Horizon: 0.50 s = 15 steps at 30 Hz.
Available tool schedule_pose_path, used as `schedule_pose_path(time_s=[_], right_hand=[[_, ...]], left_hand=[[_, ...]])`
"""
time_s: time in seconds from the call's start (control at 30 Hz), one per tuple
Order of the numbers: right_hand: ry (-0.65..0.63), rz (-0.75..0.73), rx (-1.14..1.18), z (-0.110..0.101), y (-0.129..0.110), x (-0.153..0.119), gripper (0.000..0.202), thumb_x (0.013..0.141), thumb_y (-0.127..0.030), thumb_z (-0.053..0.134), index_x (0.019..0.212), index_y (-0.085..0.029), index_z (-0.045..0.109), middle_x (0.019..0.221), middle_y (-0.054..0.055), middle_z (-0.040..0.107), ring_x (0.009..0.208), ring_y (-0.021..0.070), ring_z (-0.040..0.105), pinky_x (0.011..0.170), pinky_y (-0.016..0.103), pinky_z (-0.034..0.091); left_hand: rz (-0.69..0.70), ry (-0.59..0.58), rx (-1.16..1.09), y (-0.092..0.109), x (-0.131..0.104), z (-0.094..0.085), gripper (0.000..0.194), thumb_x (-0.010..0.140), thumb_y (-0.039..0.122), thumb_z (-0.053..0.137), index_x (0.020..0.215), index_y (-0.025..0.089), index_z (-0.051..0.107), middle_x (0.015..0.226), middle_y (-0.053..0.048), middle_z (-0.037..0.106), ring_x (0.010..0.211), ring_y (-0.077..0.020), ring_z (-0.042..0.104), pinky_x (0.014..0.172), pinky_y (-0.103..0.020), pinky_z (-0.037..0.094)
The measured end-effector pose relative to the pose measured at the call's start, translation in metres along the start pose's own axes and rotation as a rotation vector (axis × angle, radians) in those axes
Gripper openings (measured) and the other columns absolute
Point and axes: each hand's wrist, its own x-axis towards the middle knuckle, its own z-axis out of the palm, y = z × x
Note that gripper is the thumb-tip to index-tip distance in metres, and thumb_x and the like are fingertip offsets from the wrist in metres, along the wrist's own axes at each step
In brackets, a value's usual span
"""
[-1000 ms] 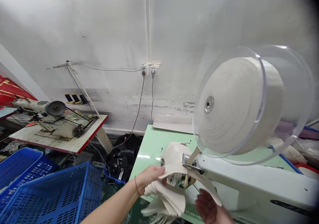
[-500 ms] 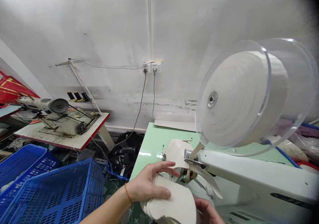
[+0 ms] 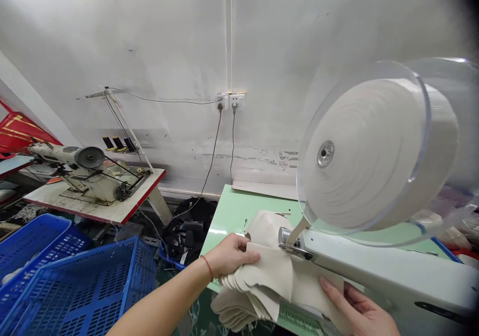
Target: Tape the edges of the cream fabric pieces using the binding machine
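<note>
My left hand [image 3: 234,255] pinches the upper left edge of a cream fabric piece [image 3: 271,271] at the machine's front. Several more cream pieces [image 3: 235,303] hang fanned out below it. At the right, my right hand [image 3: 359,308] grips the right end of the cream material, thumb on top. The metal guide [image 3: 294,244] of the white machine [image 3: 374,261] sits at the material's upper edge, with a cream tape running into it from the large clear reel [image 3: 374,151]. Another cream piece [image 3: 267,226] lies behind the guide.
Blue crates [image 3: 90,291] stand at the lower left. Beyond them is a sewing machine [image 3: 93,171] on a red-edged table [image 3: 129,209]. A green tabletop [image 3: 232,206] extends behind my hands. Cords hang from wall sockets [image 3: 229,101]. Black material [image 3: 192,226] lies in a blue container.
My left hand has moved up and slightly left with the fabric, bringing it against the guide. My right hand has moved right and into fuller view, gripping the material. The pieces are now fanned out.
</note>
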Motion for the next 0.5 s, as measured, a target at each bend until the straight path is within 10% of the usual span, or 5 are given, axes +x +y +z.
schedule_pose_path(time_s=[0.23,0.5], right_hand=[[-0.047,0.117,0.156,0.020,-0.013,-0.005,0.047,0.050,-0.042,0.088,0.089,-0.019,0.074,0.096,0.005,0.076,0.102,0.0277,0.066,0.069,0.019,0.058],[0.056,0.107,0.298,0.028,-0.007,0.028,0.052,0.040,-0.025,0.091,0.085,-0.015,0.068,0.069,0.004,0.073,0.059,0.0230,0.065,0.044,0.029,0.054]], left_hand=[[-0.111,-0.090,-0.195,-0.014,0.019,-0.012,0.060,0.042,0.056,0.086,0.073,0.011,0.062,0.069,-0.001,0.061,0.062,-0.0121,0.054,0.063,-0.027,0.041],[-0.146,-0.068,-0.239,-0.024,0.043,-0.019,0.064,0.043,0.057,0.086,0.077,0.007,0.066,0.064,-0.003,0.062,0.057,-0.0117,0.053,0.061,-0.027,0.039]])
